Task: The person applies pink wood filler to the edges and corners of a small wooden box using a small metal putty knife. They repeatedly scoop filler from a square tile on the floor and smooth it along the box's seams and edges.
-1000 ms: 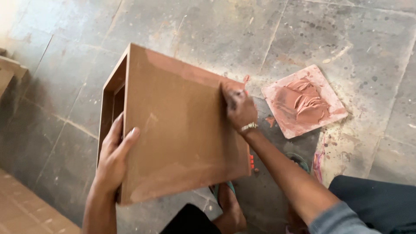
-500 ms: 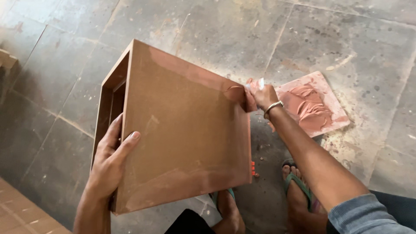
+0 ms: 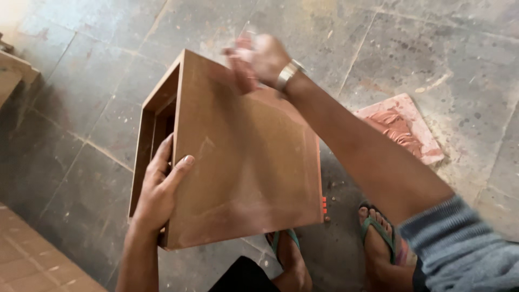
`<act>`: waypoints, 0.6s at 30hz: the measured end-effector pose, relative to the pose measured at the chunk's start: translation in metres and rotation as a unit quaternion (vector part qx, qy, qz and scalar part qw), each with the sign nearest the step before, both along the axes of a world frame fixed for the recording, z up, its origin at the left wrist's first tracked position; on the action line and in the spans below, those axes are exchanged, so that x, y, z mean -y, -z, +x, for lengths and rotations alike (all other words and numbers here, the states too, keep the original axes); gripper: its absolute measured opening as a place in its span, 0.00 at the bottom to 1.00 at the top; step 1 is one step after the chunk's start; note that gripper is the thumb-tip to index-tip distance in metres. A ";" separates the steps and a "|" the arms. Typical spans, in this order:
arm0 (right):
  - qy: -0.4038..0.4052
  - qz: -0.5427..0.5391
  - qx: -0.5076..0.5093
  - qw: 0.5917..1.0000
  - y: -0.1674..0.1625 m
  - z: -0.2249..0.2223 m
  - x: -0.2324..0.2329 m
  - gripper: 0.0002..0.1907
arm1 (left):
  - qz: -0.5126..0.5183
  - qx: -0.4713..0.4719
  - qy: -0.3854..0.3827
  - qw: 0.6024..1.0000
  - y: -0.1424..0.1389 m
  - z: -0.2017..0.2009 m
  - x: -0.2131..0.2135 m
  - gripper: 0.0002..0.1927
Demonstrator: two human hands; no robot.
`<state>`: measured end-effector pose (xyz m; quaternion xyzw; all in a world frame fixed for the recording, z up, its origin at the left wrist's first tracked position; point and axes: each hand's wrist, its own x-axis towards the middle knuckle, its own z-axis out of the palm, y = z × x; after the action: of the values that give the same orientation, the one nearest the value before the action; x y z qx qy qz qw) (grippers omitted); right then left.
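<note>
A brown wooden box, open on its left side, stands tilted in front of me on the stone floor. My left hand grips its near left edge, thumb on the flat top panel and fingers inside the opening. My right hand is blurred at the box's far top edge, fingers curled, with a metal watch on the wrist. Whether it holds something small I cannot tell. The arm reaches across the top panel.
A square tile smeared with reddish-brown paste lies on the grey stone floor to the right. My feet in green sandals are below the box. A wooden piece sits at the far left, and tan boards at the bottom left.
My right hand has swept from the box's right edge near the paste tile up and left to the far top corner. The left hand has kept its grip.
</note>
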<state>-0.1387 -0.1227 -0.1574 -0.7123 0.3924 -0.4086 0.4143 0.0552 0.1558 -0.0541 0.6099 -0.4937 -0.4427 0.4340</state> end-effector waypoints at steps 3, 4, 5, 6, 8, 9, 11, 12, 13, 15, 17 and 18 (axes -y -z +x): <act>0.057 -0.067 0.117 0.989 0.038 -0.065 -0.039 0.15 | -0.008 -0.010 -0.002 1.000 0.001 0.001 -0.001 0.31; 0.133 -0.024 0.053 0.989 0.055 -0.077 -0.055 0.15 | -0.002 -0.010 -0.009 1.000 0.001 0.002 -0.002 0.31; 0.209 0.019 -0.009 0.978 0.069 -0.085 -0.069 0.16 | 0.004 -0.008 -0.013 1.000 0.002 0.002 -0.002 0.31; 0.245 0.014 -0.011 0.969 0.079 -0.081 -0.081 0.09 | 0.003 -0.008 -0.016 1.000 0.002 0.002 -0.002 0.31; 0.296 0.011 -0.004 0.955 0.088 -0.065 -0.104 0.12 | 0.005 -0.011 -0.018 1.000 0.002 0.000 -0.003 0.32; 0.312 0.010 0.009 0.950 0.085 -0.046 -0.115 0.10 | 0.004 -0.002 -0.015 1.000 0.002 -0.001 -0.002 0.32; 0.228 -0.226 -0.072 0.944 0.069 -0.024 -0.137 0.16 | 0.000 0.016 -0.013 1.000 0.001 -0.003 -0.002 0.32; 0.184 -0.207 -0.077 0.958 0.060 -0.022 -0.145 0.17 | 0.002 0.015 -0.012 1.000 0.000 -0.003 -0.001 0.32; 0.138 -0.185 -0.083 0.969 0.051 -0.023 -0.152 0.19 | 0.007 0.014 -0.012 1.000 -0.001 -0.003 -0.001 0.32; 0.078 -0.161 -0.072 0.981 0.042 -0.038 -0.152 0.19 | 0.012 0.013 -0.010 1.000 -0.002 -0.003 0.000 0.32; 0.045 -0.154 -0.041 0.986 0.046 -0.069 -0.131 0.17 | 0.013 0.013 -0.014 1.000 -0.001 -0.001 0.002 0.32; 0.107 -0.031 -0.123 0.986 0.054 -0.079 -0.120 0.18 | 0.008 0.001 -0.010 1.000 0.000 -0.001 0.002 0.32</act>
<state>-0.2180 -0.0028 -0.2116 -0.7236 0.5014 -0.3716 0.2948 0.0545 0.1539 -0.0539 0.6183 -0.4844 -0.4417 0.4334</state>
